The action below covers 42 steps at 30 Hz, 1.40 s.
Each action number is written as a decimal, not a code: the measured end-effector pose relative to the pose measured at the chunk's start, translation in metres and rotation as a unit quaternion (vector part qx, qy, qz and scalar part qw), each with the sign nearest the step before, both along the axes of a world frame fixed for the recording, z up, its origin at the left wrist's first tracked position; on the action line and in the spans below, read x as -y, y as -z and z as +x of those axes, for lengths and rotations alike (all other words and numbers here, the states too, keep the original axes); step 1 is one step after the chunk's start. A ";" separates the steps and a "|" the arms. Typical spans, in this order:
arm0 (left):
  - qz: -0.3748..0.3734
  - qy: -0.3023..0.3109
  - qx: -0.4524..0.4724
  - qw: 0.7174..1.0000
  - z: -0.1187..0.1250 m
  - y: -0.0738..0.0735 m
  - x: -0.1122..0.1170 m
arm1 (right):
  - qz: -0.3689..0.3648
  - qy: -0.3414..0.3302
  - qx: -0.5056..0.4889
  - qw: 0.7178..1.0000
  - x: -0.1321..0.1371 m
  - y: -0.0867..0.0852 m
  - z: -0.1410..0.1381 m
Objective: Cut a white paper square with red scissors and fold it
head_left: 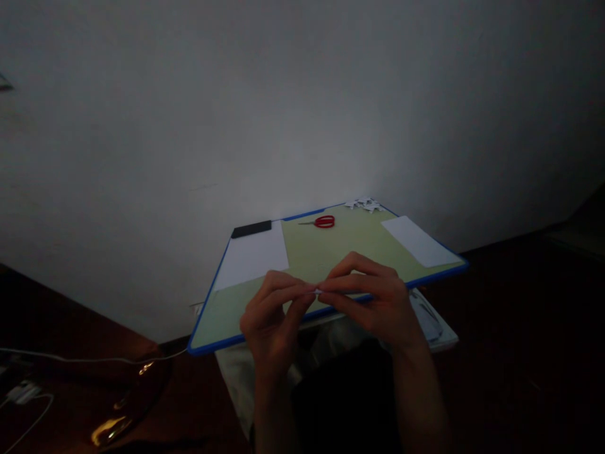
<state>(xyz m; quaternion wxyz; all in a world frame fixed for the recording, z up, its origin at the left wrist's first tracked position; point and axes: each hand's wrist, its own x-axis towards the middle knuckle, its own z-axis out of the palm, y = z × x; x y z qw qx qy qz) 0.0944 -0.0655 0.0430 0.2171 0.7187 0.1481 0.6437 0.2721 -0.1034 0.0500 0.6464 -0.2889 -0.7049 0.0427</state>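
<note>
My left hand (pixel 274 315) and my right hand (pixel 373 296) meet fingertip to fingertip above the near edge of a green board with a blue rim (pixel 215 318). Between the pinched fingers sits a tiny white piece of paper (pixel 317 291). Both hands are closed on it. On the board lie a white sheet (pixel 253 255) at the left, a white strip (pixel 418 241) at the right, red-handled scissors (pixel 322 221) at the far side, and a black bar (pixel 251 229) at the far left corner.
Small white paper cut-outs (pixel 363 203) lie at the board's far edge against a pale wall. A white cable (pixel 70 359) and a shiny dark object (pixel 127 410) are at the lower left. Dim surroundings on the right.
</note>
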 end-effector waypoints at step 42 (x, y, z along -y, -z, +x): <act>0.078 -0.047 -0.054 0.994 0.011 0.000 -0.001 | 0.059 0.037 -0.032 0.997 0.006 0.000 0.000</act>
